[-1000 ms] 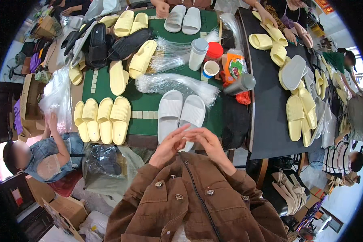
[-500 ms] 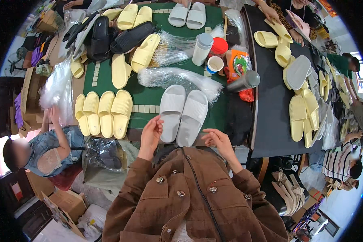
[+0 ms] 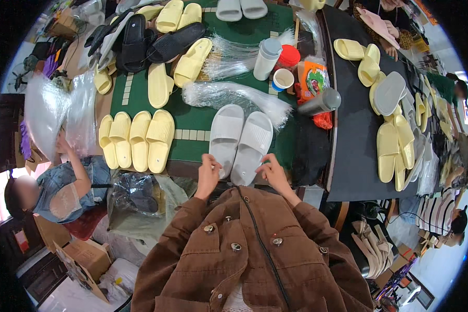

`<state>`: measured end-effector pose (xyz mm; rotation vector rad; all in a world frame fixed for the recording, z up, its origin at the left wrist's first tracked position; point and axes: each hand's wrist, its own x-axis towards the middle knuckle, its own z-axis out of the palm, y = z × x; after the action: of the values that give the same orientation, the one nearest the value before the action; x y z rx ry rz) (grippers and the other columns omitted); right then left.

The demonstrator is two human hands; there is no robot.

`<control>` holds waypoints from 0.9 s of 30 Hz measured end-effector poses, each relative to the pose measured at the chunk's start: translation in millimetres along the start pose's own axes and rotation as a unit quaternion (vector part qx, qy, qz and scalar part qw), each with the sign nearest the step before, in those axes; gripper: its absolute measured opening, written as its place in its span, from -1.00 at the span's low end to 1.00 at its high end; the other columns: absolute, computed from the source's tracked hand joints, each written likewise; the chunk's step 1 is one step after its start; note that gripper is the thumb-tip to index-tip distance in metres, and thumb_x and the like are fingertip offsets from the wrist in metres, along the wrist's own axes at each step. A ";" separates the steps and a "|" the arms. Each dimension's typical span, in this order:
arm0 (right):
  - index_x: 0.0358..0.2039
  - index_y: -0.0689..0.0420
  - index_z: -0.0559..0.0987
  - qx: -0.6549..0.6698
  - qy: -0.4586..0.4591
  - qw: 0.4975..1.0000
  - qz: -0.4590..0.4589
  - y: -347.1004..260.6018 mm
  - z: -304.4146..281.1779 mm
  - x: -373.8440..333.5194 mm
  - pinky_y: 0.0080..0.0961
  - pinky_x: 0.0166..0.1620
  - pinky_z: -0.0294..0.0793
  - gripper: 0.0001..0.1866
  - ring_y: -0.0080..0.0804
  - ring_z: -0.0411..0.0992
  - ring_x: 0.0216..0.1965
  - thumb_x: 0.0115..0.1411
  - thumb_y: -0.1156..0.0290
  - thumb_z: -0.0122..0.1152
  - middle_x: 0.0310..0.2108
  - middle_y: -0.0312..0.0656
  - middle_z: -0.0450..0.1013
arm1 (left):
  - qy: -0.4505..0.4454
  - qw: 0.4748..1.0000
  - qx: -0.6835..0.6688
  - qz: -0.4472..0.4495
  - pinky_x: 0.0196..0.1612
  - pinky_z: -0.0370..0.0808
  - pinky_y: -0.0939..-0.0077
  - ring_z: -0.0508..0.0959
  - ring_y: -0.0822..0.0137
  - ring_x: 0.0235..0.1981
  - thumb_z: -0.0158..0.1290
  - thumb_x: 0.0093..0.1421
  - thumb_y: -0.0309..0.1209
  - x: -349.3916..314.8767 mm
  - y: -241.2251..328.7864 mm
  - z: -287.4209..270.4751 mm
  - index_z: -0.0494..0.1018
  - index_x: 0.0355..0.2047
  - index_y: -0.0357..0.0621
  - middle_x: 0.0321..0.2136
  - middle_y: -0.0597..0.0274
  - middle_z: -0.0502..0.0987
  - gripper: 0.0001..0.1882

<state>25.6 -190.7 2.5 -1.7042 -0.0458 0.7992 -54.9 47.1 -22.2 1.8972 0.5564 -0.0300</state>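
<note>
A pair of light grey slide slippers stands side by side in front of me, toes pointing away: the left slipper (image 3: 225, 125) and the right slipper (image 3: 255, 140). At the outer heel edge of the left one, my left hand (image 3: 209, 174) has its fingers bent and closed on the rim. My right hand (image 3: 273, 172) does likewise at the outer edge of the right one, fingertips against the side of the sole. Both heels rest near the table's front edge. A bundle of clear plastic bags (image 3: 234, 99) lies just beyond the toes.
Several yellow slippers (image 3: 139, 141) line up at left on the green mat (image 3: 190, 117). Black slippers (image 3: 174, 44) lie behind. A grey-lidded bottle (image 3: 268, 60), paper cup (image 3: 282, 79) and tumbler (image 3: 322, 101) stand at right. A co-worker (image 3: 70, 182) handles plastic bags (image 3: 52, 112) at left.
Both my hands have moved in to the heels of the grey slippers. The co-worker at left has spread a plastic bag. At the far right, another person's hand has withdrawn from the yellow slippers.
</note>
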 end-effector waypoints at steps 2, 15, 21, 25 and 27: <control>-0.24 0.24 0.42 -0.033 -0.022 0.999 0.002 3.7 3.2 5.8 -0.60 -0.48 0.37 -0.80 -0.58 0.34 -0.59 0.19 0.54 -0.19 -0.46 -0.19 0.50 | -0.075 0.992 0.081 0.054 -0.54 0.39 0.50 0.49 0.31 -0.61 -0.08 0.14 -0.60 3.2 -2.5 6.8 0.26 -0.25 -0.27 -0.53 0.07 0.50 -0.85; 0.10 0.36 0.16 -0.205 0.058 0.970 -0.113 55.8 52.1 69.5 -0.15 0.15 0.06 -0.43 0.18 0.10 0.13 0.13 0.34 0.01 0.07 0.27 0.17 | -0.113 0.940 0.311 0.084 0.20 0.01 -0.04 0.02 -0.15 0.23 0.16 -0.07 -0.01 32.2 4.7 43.3 -0.08 0.22 -0.39 0.19 -0.20 0.05 0.03; 0.10 0.37 0.14 -0.155 0.058 0.986 -0.027 62.9 62.0 83.8 -0.04 0.16 -0.02 -0.35 0.25 0.05 0.11 0.15 0.16 0.00 0.11 0.26 0.11 | -0.058 0.927 0.339 0.147 0.19 -0.14 -0.24 -0.01 -0.16 0.24 0.17 -0.12 -0.04 36.9 -6.4 73.8 -0.03 0.18 -0.38 0.16 -0.18 0.07 0.00; 0.11 0.29 0.17 -0.162 0.046 0.986 0.016 67.4 59.8 86.0 -0.04 0.16 -0.02 -0.37 0.25 0.06 0.11 0.15 0.13 0.00 0.10 0.25 0.14 | -0.005 0.907 0.386 0.168 0.11 0.02 -0.21 0.22 -0.16 0.02 0.14 -0.11 -0.21 60.0 -8.2 84.8 0.29 -0.10 -0.40 -0.14 -0.18 0.30 -0.38; 0.08 0.23 0.27 -0.199 -0.016 0.980 0.021 40.7 54.8 78.1 -0.11 0.12 0.13 -0.44 0.16 0.17 0.09 0.15 0.15 0.00 0.04 0.15 0.28 | -0.018 0.904 0.412 0.117 0.09 0.05 -0.20 0.26 -0.13 0.01 0.11 -0.08 -0.20 72.6 -19.9 86.4 0.33 -0.15 -0.38 -0.18 -0.15 0.36 -0.44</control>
<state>41.2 -122.9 -74.4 -2.0743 -0.2054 0.8922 22.5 2.4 -94.0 2.7741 0.2943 -0.1654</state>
